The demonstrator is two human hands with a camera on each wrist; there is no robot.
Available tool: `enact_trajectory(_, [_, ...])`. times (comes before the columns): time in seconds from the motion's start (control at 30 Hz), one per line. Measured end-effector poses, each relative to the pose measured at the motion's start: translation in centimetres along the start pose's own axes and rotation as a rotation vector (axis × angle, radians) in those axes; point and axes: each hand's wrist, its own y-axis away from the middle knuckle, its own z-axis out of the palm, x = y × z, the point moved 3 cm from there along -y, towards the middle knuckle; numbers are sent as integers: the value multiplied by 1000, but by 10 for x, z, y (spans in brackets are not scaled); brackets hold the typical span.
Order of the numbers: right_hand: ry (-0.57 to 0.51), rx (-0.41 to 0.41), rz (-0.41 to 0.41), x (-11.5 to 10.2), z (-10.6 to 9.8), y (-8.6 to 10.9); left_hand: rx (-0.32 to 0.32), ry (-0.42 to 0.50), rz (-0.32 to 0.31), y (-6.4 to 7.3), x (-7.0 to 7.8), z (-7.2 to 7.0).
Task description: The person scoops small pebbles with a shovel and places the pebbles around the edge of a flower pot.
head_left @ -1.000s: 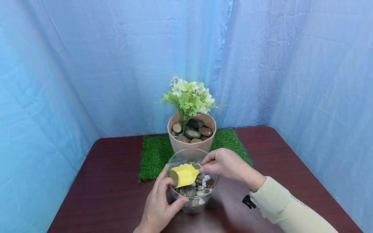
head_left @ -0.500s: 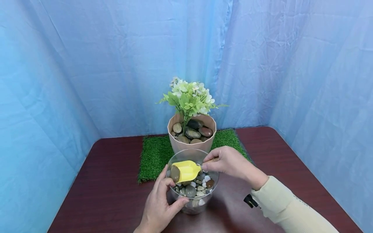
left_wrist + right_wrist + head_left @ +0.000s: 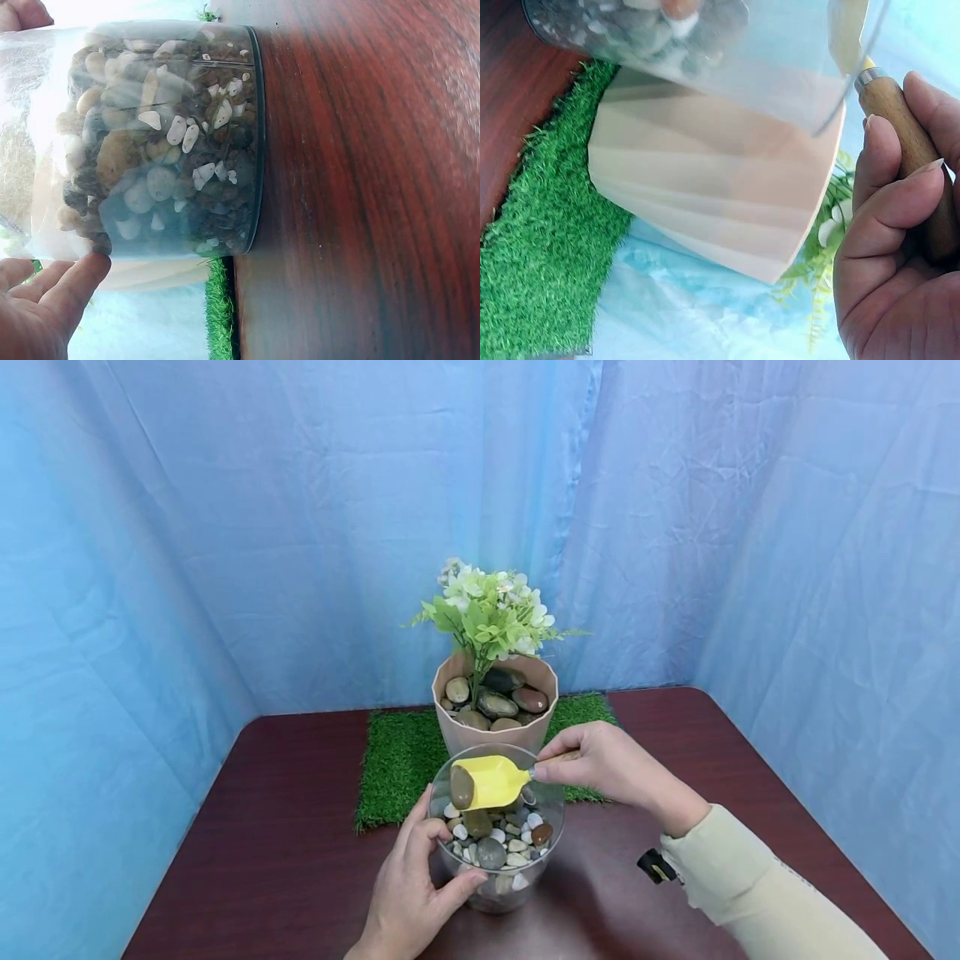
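My left hand (image 3: pixel 408 881) grips the side of a clear container (image 3: pixel 501 893) partly filled with pebbles (image 3: pixel 517 843). In the left wrist view the pebbles (image 3: pixel 142 150) show through its wall, with fingers (image 3: pixel 71 292) touching the outside. My right hand (image 3: pixel 611 768) holds a small yellow scoop (image 3: pixel 491 781) by its wooden handle (image 3: pixel 904 120). One large brown stone (image 3: pixel 462 787) sits at the scoop's front end, over the container near its far left rim. Just behind stands a pinkish pot (image 3: pixel 491 739) bearing larger stones and a plant.
A square of artificial grass (image 3: pixel 397 768) lies under the pot on a dark red wooden table (image 3: pixel 285 827). The leafy plant (image 3: pixel 487 610) with white flowers rises from the pot. Blue curtains (image 3: pixel 337 527) hang behind and on both sides of the table.
The right hand has raised the scoop and its stone up from the pebbles, moving away from me and slightly right. My left hand keeps its place on the container.
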Motion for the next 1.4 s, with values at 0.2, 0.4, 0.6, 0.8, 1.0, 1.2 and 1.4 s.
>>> enact_trajectory(0.2, [8,25,4,-1,-15,-2,10,-4,12,-1,0,0])
enact_trajectory(0.4, [27,56,2,-6,-30,-5,23,-5,28,-1,0,-1])
enact_trajectory(0.6, [49,81,27,-6,-47,-7,24,-4,37,-2,0,-1])
enact_trajectory(0.8, [71,113,38,0,-61,-10,17,-9,34,-2,1,-1])
enact_trajectory(1.0, [71,131,83,10,-74,-11,26,-36,39,-2,0,-1])
enact_trajectory(1.2, [112,170,99,17,-86,-13,49,-57,59,0,0,-1])
enact_trajectory(1.4, [156,196,123,25,-97,-14,49,-50,53,0,0,0])
